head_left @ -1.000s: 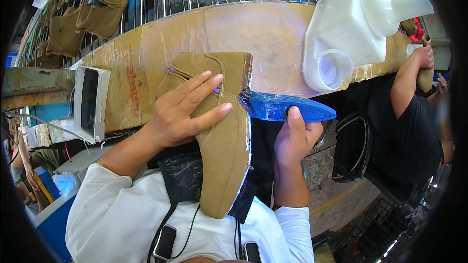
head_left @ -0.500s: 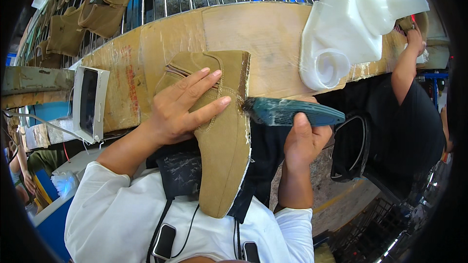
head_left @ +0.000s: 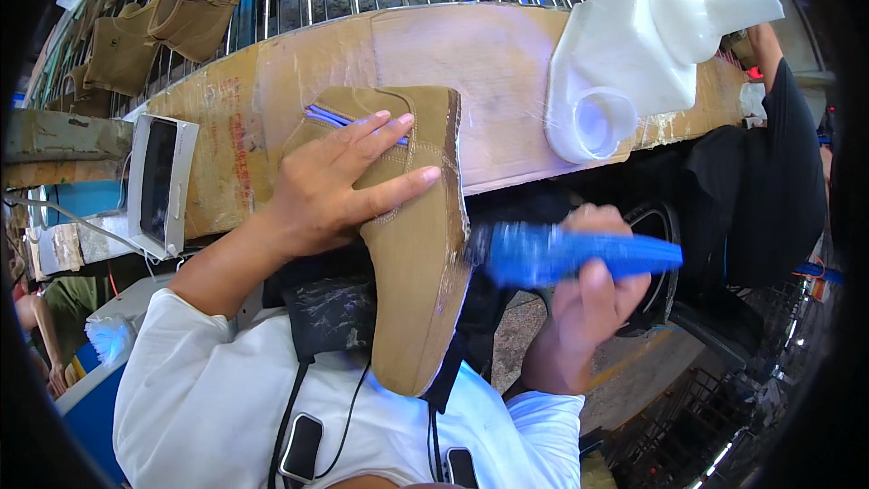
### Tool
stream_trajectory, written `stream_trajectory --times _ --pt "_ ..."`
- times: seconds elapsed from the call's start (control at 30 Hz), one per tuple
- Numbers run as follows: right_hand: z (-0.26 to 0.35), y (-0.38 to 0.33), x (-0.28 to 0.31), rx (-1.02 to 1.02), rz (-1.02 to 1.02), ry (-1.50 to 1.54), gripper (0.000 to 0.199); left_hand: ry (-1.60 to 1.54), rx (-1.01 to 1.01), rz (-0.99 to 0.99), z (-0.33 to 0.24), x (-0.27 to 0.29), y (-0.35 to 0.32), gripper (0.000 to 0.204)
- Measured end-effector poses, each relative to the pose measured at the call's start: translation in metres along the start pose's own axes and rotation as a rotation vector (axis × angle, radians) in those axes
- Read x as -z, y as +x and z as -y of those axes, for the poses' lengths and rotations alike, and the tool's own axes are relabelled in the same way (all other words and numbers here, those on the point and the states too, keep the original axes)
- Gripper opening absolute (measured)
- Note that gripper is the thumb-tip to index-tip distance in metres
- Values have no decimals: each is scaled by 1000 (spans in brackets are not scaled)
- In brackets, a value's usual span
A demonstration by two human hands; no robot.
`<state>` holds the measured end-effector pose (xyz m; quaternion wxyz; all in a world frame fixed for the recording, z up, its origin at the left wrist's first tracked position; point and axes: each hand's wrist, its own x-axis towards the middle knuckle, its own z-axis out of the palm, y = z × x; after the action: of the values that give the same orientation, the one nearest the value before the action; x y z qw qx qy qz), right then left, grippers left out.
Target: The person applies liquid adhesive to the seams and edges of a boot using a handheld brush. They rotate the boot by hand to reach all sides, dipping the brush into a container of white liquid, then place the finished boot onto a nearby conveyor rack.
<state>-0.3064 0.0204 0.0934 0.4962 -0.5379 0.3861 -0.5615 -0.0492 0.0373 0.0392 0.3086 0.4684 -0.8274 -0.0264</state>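
A tan suede ankle boot [head_left: 412,308] lies on its side before me, toe toward my body and bottom edge to the right. My left hand [head_left: 321,172] holds it at the shaft, fingers stretched across the stitching near the zip; its thumb is hidden. In my right hand [head_left: 593,303] is a brush with a flat blue handle [head_left: 579,254], smeared by motion. Its dark bristles meet the boot's bottom edge around the middle. Pale, ragged residue runs along that edge.
A cardboard-covered bench [head_left: 317,54] spans the front. On it stands a white plastic bottle [head_left: 625,45] with a spout and round cup. Several tan boots [head_left: 195,18] rest on the metal bar rack beyond. A white-framed device [head_left: 163,186] is at left, another person's dark sleeve [head_left: 769,181] at right.
My right hand and the brush have moved down along the boot's bottom edge, toward the toe, and slightly right. The boot and my left hand have hardly shifted.
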Motion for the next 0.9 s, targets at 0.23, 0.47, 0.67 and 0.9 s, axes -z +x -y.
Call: stream_trajectory --times 0.23,0.47,0.67,0.9 --pt "17 -7 0 128 144 -41 29 50 -12 98 2 10 9 64" --pt "18 -12 6 313 55 24 31 45 10 147 -3 17 21 67" --pt "31 -12 2 210 90 -4 38 48 32 133 -5 21 29 69" --pt "15 -26 -9 564 -73 -38 20 -58 88 68 -5 20 40 72"
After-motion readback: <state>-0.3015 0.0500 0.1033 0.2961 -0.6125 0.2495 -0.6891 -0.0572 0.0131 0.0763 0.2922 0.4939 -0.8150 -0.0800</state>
